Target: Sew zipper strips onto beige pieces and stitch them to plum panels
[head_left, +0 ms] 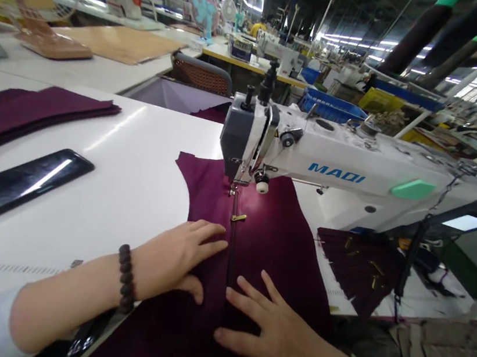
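Palm down, thumb apart and grasping nothing, the left hand [175, 258] lay on the maroon panel [276, 224] just left of the dark zip [230, 259], its fingertips nearer the presser foot [233, 192] than the other hand's. The zip's long axis ran between the hands and away to that foot, its gold pull [240, 218] lying just short of it. Right of the zip, the right hand [286, 331] rested on the same panel, fingers splayed wide and empty.
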{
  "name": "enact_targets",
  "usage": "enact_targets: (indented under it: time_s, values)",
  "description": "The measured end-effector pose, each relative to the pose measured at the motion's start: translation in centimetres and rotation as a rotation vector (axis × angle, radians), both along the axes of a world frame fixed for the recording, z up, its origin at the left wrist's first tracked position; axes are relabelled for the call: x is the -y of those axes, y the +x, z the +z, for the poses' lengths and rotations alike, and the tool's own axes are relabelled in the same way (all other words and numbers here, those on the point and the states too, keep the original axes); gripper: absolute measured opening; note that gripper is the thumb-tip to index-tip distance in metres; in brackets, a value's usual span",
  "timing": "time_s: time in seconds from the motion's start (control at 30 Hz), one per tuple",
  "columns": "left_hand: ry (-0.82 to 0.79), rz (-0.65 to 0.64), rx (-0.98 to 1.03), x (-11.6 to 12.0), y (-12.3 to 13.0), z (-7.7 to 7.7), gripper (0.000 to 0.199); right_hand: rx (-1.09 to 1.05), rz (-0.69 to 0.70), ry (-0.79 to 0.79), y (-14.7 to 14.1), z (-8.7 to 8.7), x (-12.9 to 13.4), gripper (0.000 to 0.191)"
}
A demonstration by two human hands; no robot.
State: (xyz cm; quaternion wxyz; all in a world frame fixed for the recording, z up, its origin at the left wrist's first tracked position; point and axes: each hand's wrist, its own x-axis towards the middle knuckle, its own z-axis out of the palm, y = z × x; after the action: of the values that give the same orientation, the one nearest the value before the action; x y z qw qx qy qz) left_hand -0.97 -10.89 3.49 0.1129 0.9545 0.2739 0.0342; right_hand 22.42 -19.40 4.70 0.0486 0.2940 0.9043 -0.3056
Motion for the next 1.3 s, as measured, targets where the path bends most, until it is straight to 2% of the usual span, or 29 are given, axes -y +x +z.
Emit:
enact_targets:
  time_s: [0.13,0.2,0.3,0.37,0.43,0.53,0.63,0.73,0.9,1.13,1.3]
  values:
    - [0.122,0.001,0.029,1.0,0.6,-2.4,0.079,0.008,-0.023,0.026,-0.2,0.1,0.0,0.044]
    - [0.159,0.012,0.044,1.6,0.6,-3.7,0.078,0.004,-0.023,0.007,-0.1,0.4,-0.1,0.047]
    - [0.189,0.021,0.064,2.1,0.4,-4.6,0.072,-0.016,-0.152,0.047,-0.3,0.6,-1.0,0.048]
    - [0.187,0.022,0.062,2.3,0.5,-4.6,0.072,-0.048,-0.311,0.183,-0.7,0.1,-2.5,0.042]
    - [0.171,0.028,0.051,2.3,0.6,-4.3,0.072,-0.072,-0.405,0.358,-1.4,-0.8,-4.4,0.041]
    - [0.142,0.038,0.022,2.3,0.6,-3.8,0.071,-0.034,-0.419,0.546,-2.6,-2.7,-7.2,0.042]
    - [0.131,0.038,-0.001,2.2,0.5,-3.6,0.072,0.038,-0.448,0.63,-3.4,-4.2,-8.2,0.041]
    - [0.137,0.016,-0.011,2.0,0.4,-3.4,0.073,0.08,-0.486,0.669,-3.9,-4.9,-7.9,0.041]
    - [0.164,-0.007,-0.062,2.0,1.0,-3.1,0.075,0.084,-0.506,0.669,-4.2,-5.2,-7.4,0.041]
    - [0.247,-0.011,0.07,2.9,1.1,-4.9,0.067,0.015,-0.519,0.623,-3.9,-5.2,-7.2,0.043]
    - [0.216,-0.019,0.097,2.8,0.8,-5.1,0.07,0.019,-0.539,0.625,-4.0,-5.4,-7.2,0.042]
